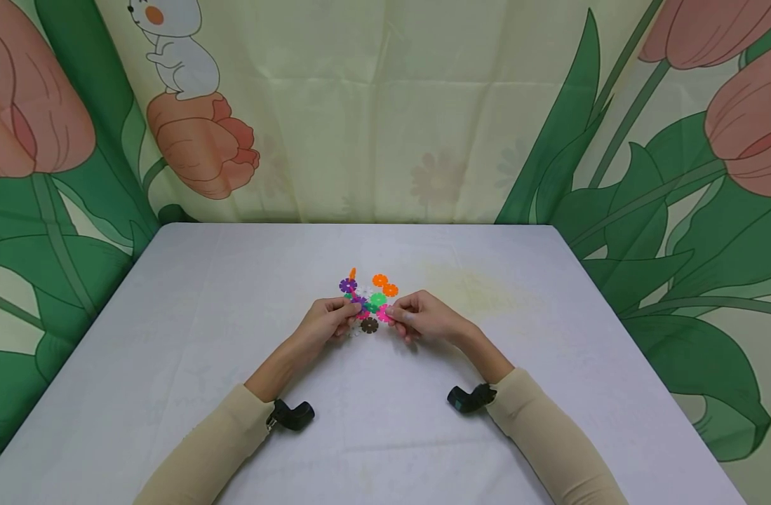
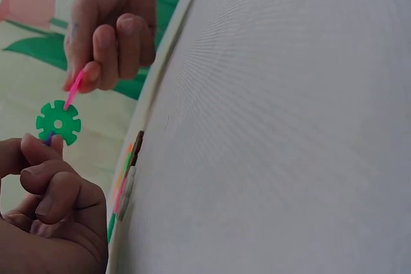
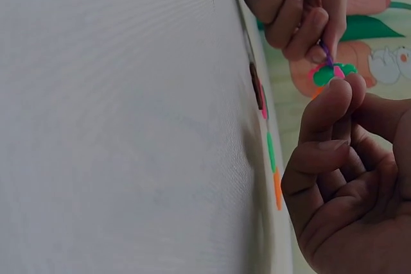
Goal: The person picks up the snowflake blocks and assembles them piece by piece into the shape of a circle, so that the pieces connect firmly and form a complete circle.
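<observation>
Over the table, both hands hold small notched plastic discs joined together. My left hand (image 1: pixel 325 319) pinches a purple disc (image 3: pixel 326 52) between thumb and finger. My right hand (image 1: pixel 426 317) pinches a pink disc (image 2: pixel 75 89) by its edge, the thumb hiding part of it. Between them sits a green disc (image 2: pixel 69 122) with a round centre hole; the pink disc meets its rim on one side, the purple one on the other. Bits of pink and orange show behind the green disc in the right wrist view. Fingertips cover much of these pieces in the head view.
More discs lie around the hands: two orange ones (image 1: pixel 380 280), a light green one (image 1: pixel 377 299) and a brown one (image 1: pixel 369 325). Past the left fingertips are a purple disc (image 1: pixel 348 285) and an orange one (image 1: pixel 352 274) seen edge-on. A white cloth covers the table (image 1: pixel 385 435).
</observation>
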Motion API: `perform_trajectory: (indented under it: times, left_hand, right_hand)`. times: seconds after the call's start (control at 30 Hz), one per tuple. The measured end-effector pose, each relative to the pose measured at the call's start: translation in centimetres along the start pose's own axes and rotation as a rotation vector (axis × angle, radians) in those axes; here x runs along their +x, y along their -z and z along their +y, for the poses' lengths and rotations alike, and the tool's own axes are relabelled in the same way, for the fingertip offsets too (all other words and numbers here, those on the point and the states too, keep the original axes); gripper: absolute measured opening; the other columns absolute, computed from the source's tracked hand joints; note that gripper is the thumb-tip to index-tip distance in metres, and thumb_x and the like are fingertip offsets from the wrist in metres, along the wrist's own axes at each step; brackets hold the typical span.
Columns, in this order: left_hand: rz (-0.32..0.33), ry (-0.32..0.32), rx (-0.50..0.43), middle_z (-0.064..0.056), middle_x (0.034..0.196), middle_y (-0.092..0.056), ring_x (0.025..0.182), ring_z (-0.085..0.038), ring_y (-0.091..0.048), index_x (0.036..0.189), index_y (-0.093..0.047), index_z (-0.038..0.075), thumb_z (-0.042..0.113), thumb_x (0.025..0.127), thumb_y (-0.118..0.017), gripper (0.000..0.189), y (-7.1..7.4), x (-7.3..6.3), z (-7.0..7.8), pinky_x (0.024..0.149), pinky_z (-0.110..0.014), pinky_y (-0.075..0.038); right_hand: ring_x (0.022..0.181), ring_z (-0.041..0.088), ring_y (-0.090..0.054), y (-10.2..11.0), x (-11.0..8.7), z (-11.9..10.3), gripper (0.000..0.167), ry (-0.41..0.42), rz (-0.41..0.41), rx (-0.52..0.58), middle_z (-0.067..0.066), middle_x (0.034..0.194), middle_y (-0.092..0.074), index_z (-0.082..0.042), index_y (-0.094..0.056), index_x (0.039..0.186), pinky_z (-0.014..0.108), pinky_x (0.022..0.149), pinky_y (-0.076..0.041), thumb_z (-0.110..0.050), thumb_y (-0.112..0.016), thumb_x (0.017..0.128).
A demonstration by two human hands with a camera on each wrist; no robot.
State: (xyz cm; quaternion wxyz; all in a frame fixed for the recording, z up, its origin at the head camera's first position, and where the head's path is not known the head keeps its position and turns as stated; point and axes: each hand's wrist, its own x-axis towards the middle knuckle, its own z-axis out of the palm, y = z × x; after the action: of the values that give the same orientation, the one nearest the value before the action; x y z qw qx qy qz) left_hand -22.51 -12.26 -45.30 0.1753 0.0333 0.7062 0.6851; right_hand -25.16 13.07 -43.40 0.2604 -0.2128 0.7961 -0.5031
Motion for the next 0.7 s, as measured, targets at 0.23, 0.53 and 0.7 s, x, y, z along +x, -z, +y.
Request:
perform_trajectory:
  times: [0.23,0.53,0.7]
  left_hand:
    - [0.0,0.016,-0.008,0.006,0.07,-0.052,0.061,-0.011,-0.037,0.088,-0.059,0.005,0.022,0.107,-0.063,0.026,0.06,-0.01,-0.01,0.056,-0.024,-0.028]
    - [-0.025,0.022,-0.048,0.006,0.069,-0.051,0.059,-0.01,-0.034,0.08,-0.057,0.013,0.021,0.106,-0.063,0.028,0.13,-0.06,-0.24,0.055,-0.024,-0.027]
    - [-0.025,0.018,-0.075,0.007,0.068,-0.051,0.058,-0.009,-0.033,0.079,-0.058,0.014,0.02,0.106,-0.064,0.028,0.04,-0.03,-0.3,0.054,-0.023,-0.026]
  right_hand:
    - [0.058,0.014,-0.049,-0.05,0.04,0.09,0.035,0.015,-0.009,-0.007,-0.001,0.069,-0.061,0.009,-0.066,0.095,0.021,0.055,-0.038,-0.022,-0.058,0.11]
    - [0.058,0.013,-0.049,-0.2,-0.05,0.04,0.035,0.013,-0.012,0.022,-0.001,0.069,-0.061,0.008,-0.065,0.094,0.021,0.055,-0.039,-0.022,-0.059,0.11]
    - [0.06,0.014,-0.052,-0.25,-0.11,-0.01,0.036,0.007,-0.015,0.045,0.0,0.07,-0.06,0.009,-0.063,0.095,0.021,0.056,-0.041,-0.023,-0.059,0.11]
